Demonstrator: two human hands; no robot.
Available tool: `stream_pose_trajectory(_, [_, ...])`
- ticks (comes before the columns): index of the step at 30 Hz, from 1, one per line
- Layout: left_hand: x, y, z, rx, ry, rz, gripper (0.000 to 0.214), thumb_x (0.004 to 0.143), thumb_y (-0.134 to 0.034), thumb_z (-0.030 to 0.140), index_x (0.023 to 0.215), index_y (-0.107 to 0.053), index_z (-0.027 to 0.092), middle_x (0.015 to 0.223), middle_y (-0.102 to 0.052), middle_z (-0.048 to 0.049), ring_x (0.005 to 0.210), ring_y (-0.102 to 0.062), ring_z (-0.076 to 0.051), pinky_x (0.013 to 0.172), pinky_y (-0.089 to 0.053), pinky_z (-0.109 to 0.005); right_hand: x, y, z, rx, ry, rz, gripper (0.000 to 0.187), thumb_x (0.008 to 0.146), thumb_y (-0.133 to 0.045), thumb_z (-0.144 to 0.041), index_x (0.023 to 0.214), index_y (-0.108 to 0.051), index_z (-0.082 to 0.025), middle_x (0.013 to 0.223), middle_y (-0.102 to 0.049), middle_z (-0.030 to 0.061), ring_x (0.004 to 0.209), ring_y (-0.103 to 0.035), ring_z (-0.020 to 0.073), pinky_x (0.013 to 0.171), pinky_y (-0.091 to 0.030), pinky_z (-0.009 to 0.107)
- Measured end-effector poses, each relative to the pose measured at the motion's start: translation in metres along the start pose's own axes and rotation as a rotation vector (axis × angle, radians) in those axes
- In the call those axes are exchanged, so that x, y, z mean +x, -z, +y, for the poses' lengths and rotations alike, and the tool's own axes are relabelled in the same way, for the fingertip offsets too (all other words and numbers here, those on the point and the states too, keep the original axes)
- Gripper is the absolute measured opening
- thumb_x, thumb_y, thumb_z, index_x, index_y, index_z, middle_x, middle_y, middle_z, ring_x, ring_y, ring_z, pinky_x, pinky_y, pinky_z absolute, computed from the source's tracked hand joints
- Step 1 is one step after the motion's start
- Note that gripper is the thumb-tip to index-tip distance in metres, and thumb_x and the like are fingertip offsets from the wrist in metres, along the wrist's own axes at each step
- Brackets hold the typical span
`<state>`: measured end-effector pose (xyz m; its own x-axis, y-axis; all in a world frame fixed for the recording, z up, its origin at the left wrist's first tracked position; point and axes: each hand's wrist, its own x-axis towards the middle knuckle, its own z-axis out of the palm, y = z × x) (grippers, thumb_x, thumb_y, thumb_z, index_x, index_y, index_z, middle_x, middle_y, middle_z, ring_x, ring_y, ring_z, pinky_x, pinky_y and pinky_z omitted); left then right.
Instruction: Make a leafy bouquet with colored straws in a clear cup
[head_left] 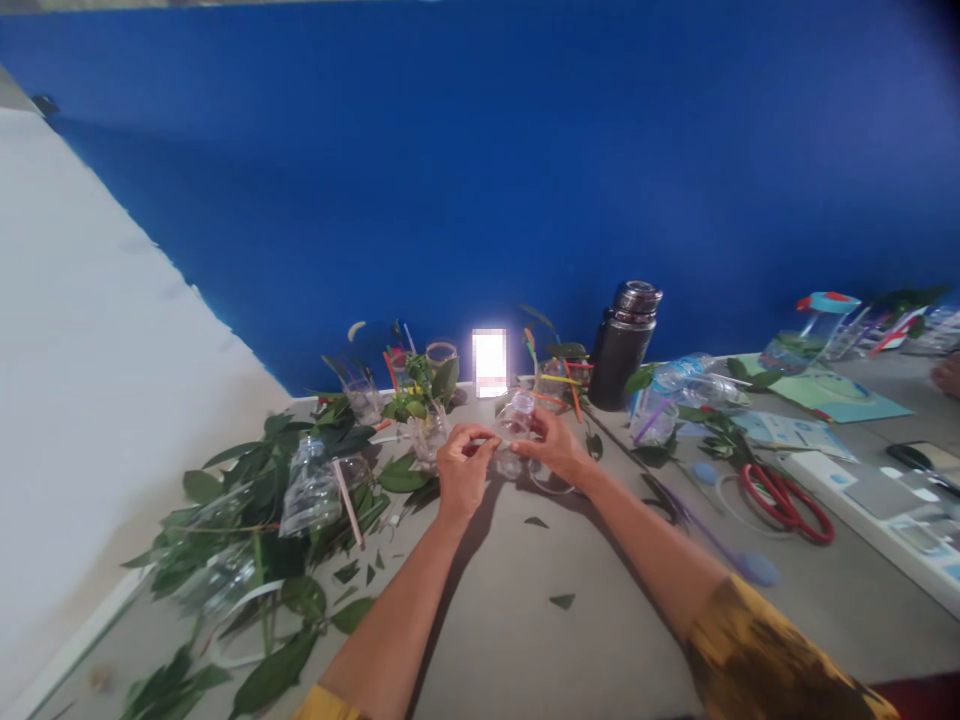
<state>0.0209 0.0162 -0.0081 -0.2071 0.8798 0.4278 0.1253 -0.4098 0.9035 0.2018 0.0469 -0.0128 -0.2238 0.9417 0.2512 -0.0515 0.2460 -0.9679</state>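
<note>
Both my hands meet over the grey table (pixel 525 620) near its far edge. My right hand (pixel 551 445) is wrapped round a small clear plastic bottle (pixel 516 420), which stands roughly upright. My left hand (pixel 461 465) is closed in a pinch right beside the bottle, on something thin that I cannot make out. Clear cups with coloured straws (pixel 420 385) and green leaves stand just behind my hands.
Leafy branches and crushed clear bottles (pixel 311 490) cover the table's left side. A dark flask (pixel 624 345) stands behind my right hand. Red scissors (pixel 787 500), papers, a power strip (pixel 885 510) and a phone lie at right. A blue wall rises behind. Another person's hand (pixel 949 375) shows at far right.
</note>
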Motion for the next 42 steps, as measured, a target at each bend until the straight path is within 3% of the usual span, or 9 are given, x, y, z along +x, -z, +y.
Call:
stream_pose_trajectory(8, [-0.005, -0.002, -0.001, 0.066, -0.036, 0.071, 0.009, 0.079, -0.078, 0.032, 0.079, -0.079, 0.022, 0.089, -0.075, -0.0037, 0.083, -0.069, -0.02, 0.074, -0.056, -0.029, 0.0, -0.001, 0.001, -0.013, -0.004, 0.02, 0.051, 0.063, -0.095, -0.044, 0.102, -0.07, -0.023, 0.101, -0.077, 0.0052, 0.106, -0.072, 0.0296, 0.089, -0.06, 0.04])
stream_pose_trajectory(15, [-0.003, -0.001, 0.0, 0.076, -0.064, 0.065, 0.01, 0.077, -0.076, 0.031, 0.075, -0.077, 0.022, 0.085, -0.075, -0.0029, 0.079, -0.07, -0.018, 0.07, -0.057, -0.027, 0.0, -0.002, 0.004, -0.069, -0.008, 0.032, 0.054, 0.064, -0.093, -0.051, 0.104, -0.07, -0.022, 0.1, -0.076, 0.0055, 0.104, -0.072, 0.0294, 0.082, -0.059, 0.038])
stream_pose_trajectory(26, [-0.005, -0.001, 0.0, 0.105, -0.097, 0.085, 0.009, 0.08, -0.075, 0.03, 0.077, -0.079, 0.022, 0.086, -0.077, -0.0037, 0.08, -0.071, -0.019, 0.071, -0.057, -0.028, 0.0, -0.006, 0.002, -0.074, 0.018, 0.053, 0.052, 0.064, -0.093, -0.049, 0.099, -0.068, -0.021, 0.1, -0.076, 0.0055, 0.098, -0.071, 0.0272, 0.087, -0.057, 0.04])
stream_pose_trajectory(34, [-0.006, -0.001, 0.002, 0.144, -0.075, 0.049, 0.008, 0.08, -0.07, 0.026, 0.075, -0.073, 0.021, 0.095, -0.075, -0.0056, 0.086, -0.069, -0.02, 0.075, -0.056, -0.029, -0.003, -0.009, 0.0, -0.122, -0.032, 0.107, 0.052, 0.061, -0.094, -0.047, 0.098, -0.067, -0.022, 0.102, -0.076, 0.0054, 0.102, -0.071, 0.0288, 0.074, -0.056, 0.034])
stream_pose_trajectory(39, [-0.011, -0.004, 0.003, 0.146, -0.095, 0.057, 0.011, 0.085, -0.065, 0.029, 0.082, -0.07, 0.02, 0.096, -0.072, -0.0066, 0.088, -0.068, -0.02, 0.078, -0.056, -0.03, -0.001, -0.007, 0.002, -0.037, 0.0, 0.078, 0.051, 0.06, -0.097, -0.043, 0.097, -0.069, -0.022, 0.098, -0.077, 0.0041, 0.098, -0.071, 0.0273, 0.081, -0.058, 0.037])
stream_pose_trajectory(42, [-0.008, -0.002, 0.001, 0.085, 0.029, 0.079, 0.019, 0.087, -0.068, 0.037, 0.09, -0.073, 0.019, 0.089, -0.073, -0.0052, 0.08, -0.067, -0.019, 0.077, -0.055, -0.03, -0.001, -0.006, 0.004, 0.12, -0.023, 0.017, 0.053, 0.063, -0.097, -0.045, 0.105, -0.073, -0.022, 0.103, -0.078, 0.005, 0.097, -0.073, 0.0259, 0.085, -0.059, 0.039])
